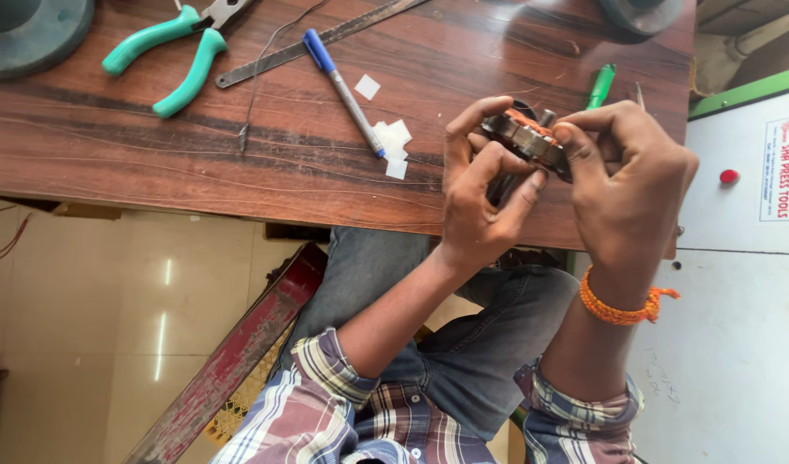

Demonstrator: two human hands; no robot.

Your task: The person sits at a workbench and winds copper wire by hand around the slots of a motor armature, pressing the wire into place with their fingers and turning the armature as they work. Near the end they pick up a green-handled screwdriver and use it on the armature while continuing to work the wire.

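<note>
Your fingers are curled tight around a small round metal part with orange wire. Your left hand grips it from one side, with the thumb and first finger pinching its rim. Your right hand grips it from the other side, and its fingertips press on the top edge. Both hands are closed on the part, and they hold it just above the near edge of the bench, close to the right end. An orange thread band sits on your right wrist.

Just past your hands, a green pen pokes out. To the left of your hands, small white paper bits lie on the wood. A blue and silver pen lies beside them, with its tip touching the pile. Farther left, a long metal ruler lies slanted, and a thin wire crosses it. Pliers with green handles rest near the far left corner. A white machine box with a red button stands to the right of the bench.
</note>
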